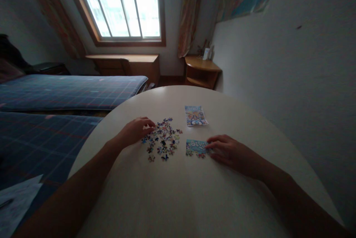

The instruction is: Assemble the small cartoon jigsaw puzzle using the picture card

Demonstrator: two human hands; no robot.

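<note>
A loose heap of small jigsaw pieces [163, 138] lies on the round table. At the heap's left edge is my left hand [136, 129], its fingers bent and apart, with nothing visible between them. To the right of the heap lies a joined section of the jigsaw puzzle [196, 148], blue with lettering and an uneven lower edge. My right hand [224, 149] rests with fingers spread on the right end of that section and covers part of it. Beyond the section is a printed picture sheet [195, 115] with similar colours.
The pale round table [178, 201] reaches close to the wall on the right. A bed with a plaid cover [69, 88] stands at left, and papers with a pen [16, 201] lie at lower left. A corner shelf [203, 63] and a desk [133, 58] are at the back.
</note>
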